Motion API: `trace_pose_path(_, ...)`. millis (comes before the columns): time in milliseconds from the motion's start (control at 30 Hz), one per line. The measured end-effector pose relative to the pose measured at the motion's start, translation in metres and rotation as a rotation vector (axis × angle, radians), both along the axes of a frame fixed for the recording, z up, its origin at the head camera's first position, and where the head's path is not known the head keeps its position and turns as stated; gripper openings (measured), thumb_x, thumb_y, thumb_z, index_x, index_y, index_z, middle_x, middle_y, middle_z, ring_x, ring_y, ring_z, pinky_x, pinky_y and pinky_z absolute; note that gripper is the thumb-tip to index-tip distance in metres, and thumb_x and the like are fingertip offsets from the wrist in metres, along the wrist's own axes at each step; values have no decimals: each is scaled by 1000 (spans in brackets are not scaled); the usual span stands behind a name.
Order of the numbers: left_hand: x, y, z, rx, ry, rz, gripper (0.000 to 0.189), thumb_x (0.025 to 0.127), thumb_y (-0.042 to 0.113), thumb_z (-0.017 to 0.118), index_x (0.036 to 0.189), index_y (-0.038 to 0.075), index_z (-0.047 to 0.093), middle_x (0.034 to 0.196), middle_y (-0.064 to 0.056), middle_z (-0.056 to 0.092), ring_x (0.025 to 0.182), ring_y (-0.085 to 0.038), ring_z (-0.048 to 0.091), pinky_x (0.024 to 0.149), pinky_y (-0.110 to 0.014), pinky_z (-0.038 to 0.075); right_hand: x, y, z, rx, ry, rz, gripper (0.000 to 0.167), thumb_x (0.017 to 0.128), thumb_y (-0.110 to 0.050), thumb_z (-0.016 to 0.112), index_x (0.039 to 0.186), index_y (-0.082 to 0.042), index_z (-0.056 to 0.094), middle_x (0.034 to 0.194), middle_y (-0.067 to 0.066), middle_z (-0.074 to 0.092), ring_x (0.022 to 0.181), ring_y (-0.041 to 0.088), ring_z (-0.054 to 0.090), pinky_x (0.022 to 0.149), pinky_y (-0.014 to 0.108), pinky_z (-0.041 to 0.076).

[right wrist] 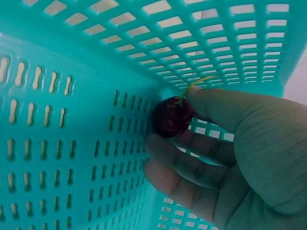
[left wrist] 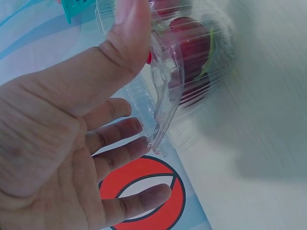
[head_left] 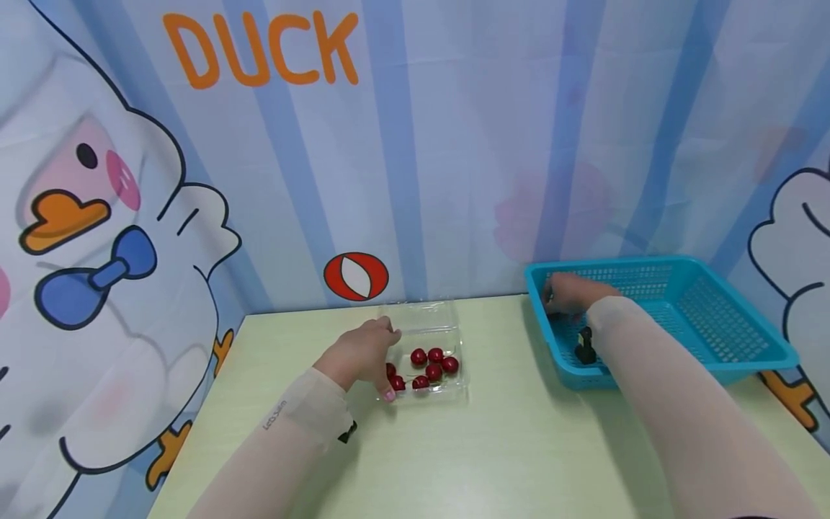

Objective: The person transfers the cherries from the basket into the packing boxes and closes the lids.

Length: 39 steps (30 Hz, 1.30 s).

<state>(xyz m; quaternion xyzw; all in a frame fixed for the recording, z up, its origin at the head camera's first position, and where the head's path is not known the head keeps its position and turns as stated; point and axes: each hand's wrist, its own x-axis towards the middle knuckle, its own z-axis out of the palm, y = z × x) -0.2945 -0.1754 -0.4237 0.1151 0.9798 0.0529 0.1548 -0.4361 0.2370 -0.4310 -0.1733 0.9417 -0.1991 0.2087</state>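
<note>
Inside the basket, my right hand (head_left: 570,292) pinches a dark red cherry (right wrist: 170,117) between thumb and fingers. The cherry's thin green stem (right wrist: 197,82) sticks up past the thumb, and the fruit is close to the basket's slotted surface. My left hand (head_left: 363,353) rests at the left side of a clear plastic box (head_left: 463,375), thumb at its near edge. In the left wrist view the left fingers (left wrist: 117,158) spread loosely, fairly straight. Several red cherries (head_left: 434,372) lie in the box, and the hand partly covers those on the left.
The turquoise basket (head_left: 746,360) stands at the table's right, near the back. The box's clear lid (head_left: 424,317) lies folded back toward the wall cloth (head_left: 454,144), which hangs behind the pale table (head_left: 480,461). A black clip (head_left: 586,346) sits at the right wrist.
</note>
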Motion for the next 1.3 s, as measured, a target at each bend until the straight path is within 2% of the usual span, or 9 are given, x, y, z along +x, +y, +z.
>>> trace_pose_path(167,0,0,-1,0,6,-4,115,72,34,111,171,19,55,157,-11,60,140,-29,59,111,-51,65,-2,2,-1,7,-6,-3,25,115,-14,65,127,6,75,118,27,75,98,34,77,81,49,72)
trace_pose_path(367,0,0,-1,1,2,1,115,71,34,111,170,19,55,157,-11,60,139,-29,59,111,-52,65,-3,8,6,40,62,7,33,113,-11,64,139,9,71,127,27,75,102,32,75,80,47,70)
trace_pose_path(467,0,1,-1,3,-2,2,115,71,34,111,170,18,55,157,-11,60,139,-29,59,111,-52,65,-3,12,17,48,103,21,24,114,-10,61,121,7,75,100,17,72,82,22,64,70,39,61)
trace_pose_path(533,0,2,-1,5,-1,0,115,71,34,111,170,18,55,156,-11,60,138,-29,59,111,-52,65,-4,15,27,34,142,29,25,112,-8,58,92,1,71,77,6,56,67,17,46,63,34,47)
trace_pose_path(600,0,2,0,3,1,-4,116,71,35,111,170,18,55,156,-11,61,138,-28,59,111,-51,65,-3,15,39,12,175,23,38,111,-7,56,73,-11,59,66,-2,39,63,15,31,61,34,36)
trace_pose_path(667,0,1,0,0,3,-7,116,70,36,111,170,18,55,155,-11,61,137,-28,60,110,-51,65,0,12,51,-17,213,11,43,110,-9,56,68,-16,55,63,-3,35,61,15,28,61,35,33)
trace_pose_path(767,0,1,1,-6,5,-9,116,70,36,111,170,17,56,153,-11,61,135,-27,60,109,-51,66,9,2,70,-42,254,-1,33,112,-15,59,84,-10,74,72,2,58,66,18,47,66,39,45)
trace_pose_path(933,2,1,4,-9,4,-12,115,70,36,111,170,17,56,152,-11,62,134,-27,60,109,-51,66,22,-30,87,-18,302,40,27,112,-25,66,124,-6,83,119,14,80,99,27,71,89,51,63)
trace_pose_path(1300,-1,-7,-2,59,-14,4,118,72,37,110,172,19,52,163,-11,57,146,-31,56,115,-55,62,63,-135,65,-80,292,369,21,110,-18,72,126,-7,81,117,7,82,106,20,78,96,43,67)
